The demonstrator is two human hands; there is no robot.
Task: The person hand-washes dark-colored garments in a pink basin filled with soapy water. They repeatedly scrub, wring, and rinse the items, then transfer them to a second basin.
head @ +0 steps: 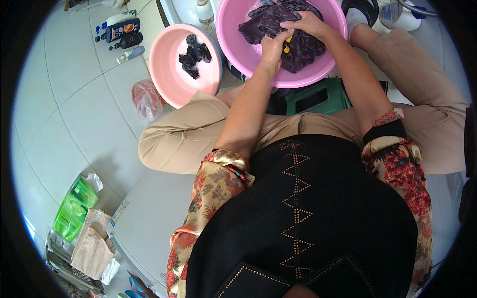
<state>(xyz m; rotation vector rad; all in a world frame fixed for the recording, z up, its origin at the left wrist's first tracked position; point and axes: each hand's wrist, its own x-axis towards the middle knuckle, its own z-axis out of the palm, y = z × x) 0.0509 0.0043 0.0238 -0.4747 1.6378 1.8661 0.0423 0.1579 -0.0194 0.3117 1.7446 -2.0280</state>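
A wet, dark cloth garment [302, 56] with a small yellow patch lies bunched in a pink plastic basin [238, 65]. My left hand [274, 48] grips the garment near the yellow patch, thumb pointing to the right. Close beside it, my right hand [307, 25] pinches a fold of the same cloth. Both hands are inside the basin's rim. To the left stands a smaller peach-coloured basin [162, 70], where a small dark, soapy cloth [194, 56] lies crumpled.
A green plastic stool [294, 104] stands below the pink basin. Several bottles [123, 29] and a plastic bag [146, 98] are on the tiled floor at left. A pump bottle [204, 13] stands behind the peach basin. A green packet [76, 208] and beige towel [93, 249] lie lower left.
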